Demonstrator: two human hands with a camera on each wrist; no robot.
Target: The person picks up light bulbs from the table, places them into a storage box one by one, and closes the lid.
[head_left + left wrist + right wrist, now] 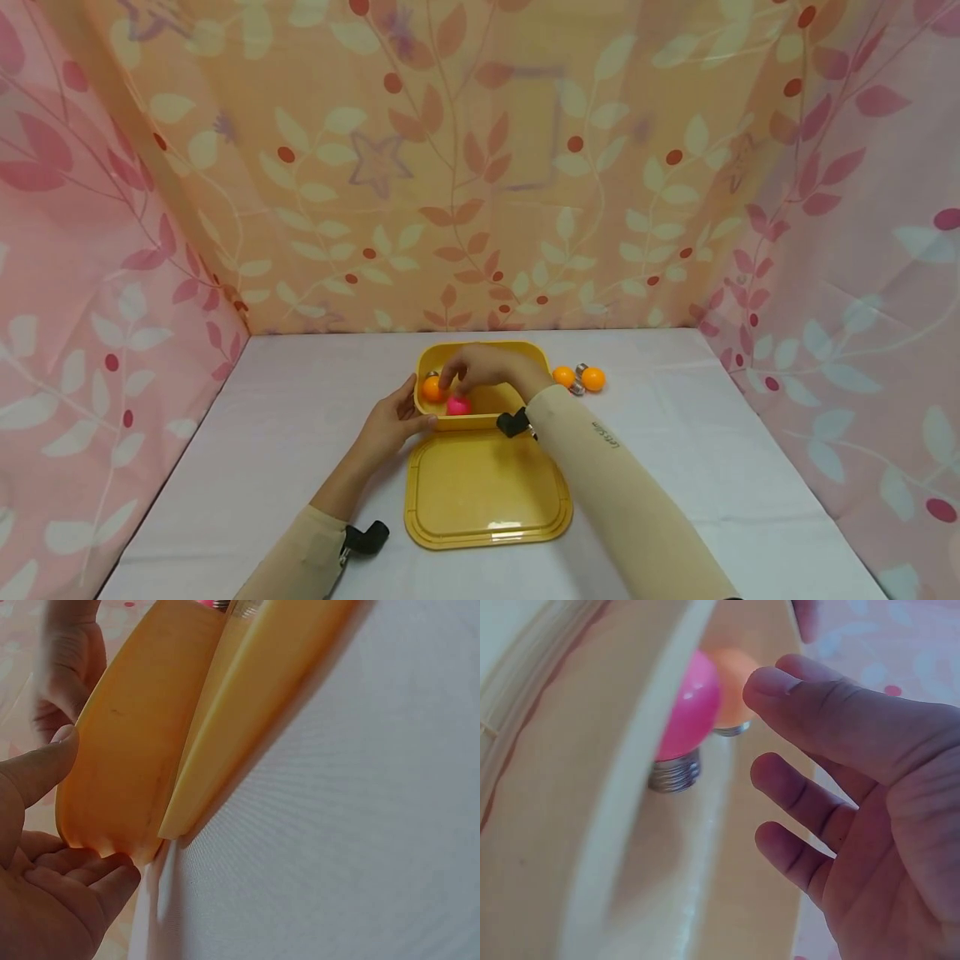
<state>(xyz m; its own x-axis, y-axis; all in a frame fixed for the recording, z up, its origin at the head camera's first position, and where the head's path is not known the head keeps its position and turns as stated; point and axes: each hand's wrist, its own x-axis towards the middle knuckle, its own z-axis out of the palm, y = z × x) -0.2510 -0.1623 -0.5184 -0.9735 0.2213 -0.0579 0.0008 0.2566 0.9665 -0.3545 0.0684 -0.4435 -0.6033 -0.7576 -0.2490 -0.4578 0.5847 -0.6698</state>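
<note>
A yellow plastic box (480, 423) stands on the table, with a pink light bulb (458, 406) and an orange light bulb (432, 389) in its left part. My left hand (386, 429) holds the box's left end, thumb at the rim and fingers against the outer wall. Inside the box, my right hand (480, 367) hovers over the bulbs with loosely bent fingers. From the right wrist view, its thumb tip (772, 681) overlaps the edge of the orange bulb (735, 679), and nothing shows gripped in the palm. Both bulbs have silver screw bases.
Directly in front of the box lies its yellow lid (487, 492), flat on the white tablecloth (285, 442). Two more orange bulbs (593, 379) lie to the right of the box, with silver bases beside them. Flowered curtains (465, 167) enclose the table at the back and sides.
</note>
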